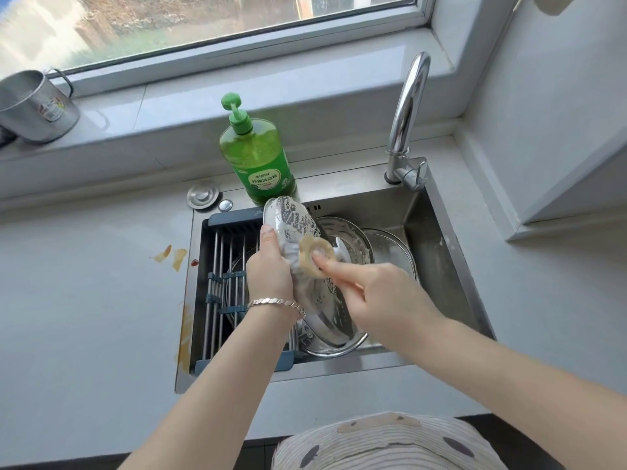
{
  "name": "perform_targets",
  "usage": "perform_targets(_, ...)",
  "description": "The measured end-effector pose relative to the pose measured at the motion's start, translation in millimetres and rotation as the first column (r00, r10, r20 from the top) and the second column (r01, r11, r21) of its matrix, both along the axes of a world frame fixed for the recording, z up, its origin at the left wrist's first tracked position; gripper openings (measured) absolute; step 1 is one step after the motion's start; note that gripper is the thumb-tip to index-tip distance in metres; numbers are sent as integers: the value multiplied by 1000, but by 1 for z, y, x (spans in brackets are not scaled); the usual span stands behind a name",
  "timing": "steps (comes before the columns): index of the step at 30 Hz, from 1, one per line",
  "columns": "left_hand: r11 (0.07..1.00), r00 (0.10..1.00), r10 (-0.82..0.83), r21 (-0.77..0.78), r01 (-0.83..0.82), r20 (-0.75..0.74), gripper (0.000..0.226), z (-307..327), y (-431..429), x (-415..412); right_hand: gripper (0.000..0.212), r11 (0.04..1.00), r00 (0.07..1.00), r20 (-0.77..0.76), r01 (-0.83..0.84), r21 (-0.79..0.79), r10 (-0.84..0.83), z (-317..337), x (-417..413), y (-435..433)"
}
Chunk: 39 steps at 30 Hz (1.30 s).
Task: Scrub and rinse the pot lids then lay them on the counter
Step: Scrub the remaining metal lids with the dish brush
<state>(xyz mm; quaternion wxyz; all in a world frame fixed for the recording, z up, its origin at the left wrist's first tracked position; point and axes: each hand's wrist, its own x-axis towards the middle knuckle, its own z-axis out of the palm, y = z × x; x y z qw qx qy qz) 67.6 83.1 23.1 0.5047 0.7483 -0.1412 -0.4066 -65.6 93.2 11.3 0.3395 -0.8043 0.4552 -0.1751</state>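
Observation:
A soapy glass pot lid [298,225] with a metal rim stands tilted on edge over the sink [441,252]. My left hand [269,266] grips its left rim, thumb up along the edge. My right hand [369,286] presses a beige scrubbing pad [314,254] against the lid's foamy face, fingers curled round the pad. The lid's lower edge dips into a steel pot [339,347] in the basin. Another soapy lid or bowl [353,242] lies behind it in the sink.
A green dish soap bottle [258,157] stands on the sink's back edge, the tap [407,113] to its right. A drain rack [224,286] spans the sink's left part. Grey counter [84,300] with yellow stains lies left. A steel mug [37,106] sits on the sill.

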Motion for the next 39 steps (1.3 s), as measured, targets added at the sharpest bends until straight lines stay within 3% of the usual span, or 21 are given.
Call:
perform_targets(3,997,998,67,30,-67,2,43,-3,0,8,45,996,1000,-18,-18,-88,17,-2,0,8)
perform_targets(5,991,991,132,38,-131,-18,48,-8,1,16,47,995,994,-76,-80,-52,76,-9,-8,35)
perform_targets(8,982,983,183,38,-183,4,44,-10,5,18,44,995,998,-41,-47,83,50,-18,-11,26)
perform_targets(12,970,970,243,-16,-243,-27,48,0,8,9,35,936,971,102,177,304,-216,-27,-6,-6)
perform_targets(16,969,964,244,5,-246,109,52,4,13,12,33,916,979,145,78,394,-146,-18,-7,13)
perform_targets(19,971,966,235,11,-238,109,51,0,18,10,34,862,959,96,191,469,-265,-38,-12,-1)
perform_targets(24,977,975,213,9,-214,61,62,7,18,9,34,885,967,162,106,453,-199,-24,-10,9)
perform_targets(29,960,960,278,-31,-277,37,49,10,19,16,36,828,965,56,188,529,-255,-35,-26,-6)
perform_targets(32,948,948,314,-60,-312,45,39,14,14,21,34,863,968,132,124,490,-215,-28,-16,7)
perform_targets(35,926,927,368,-68,-372,-65,37,9,9,28,32,902,971,189,54,429,-148,-11,-4,18)
perform_targets(39,901,902,422,-68,-428,-90,36,6,7,27,35,850,956,77,214,481,-285,-34,-11,-1)
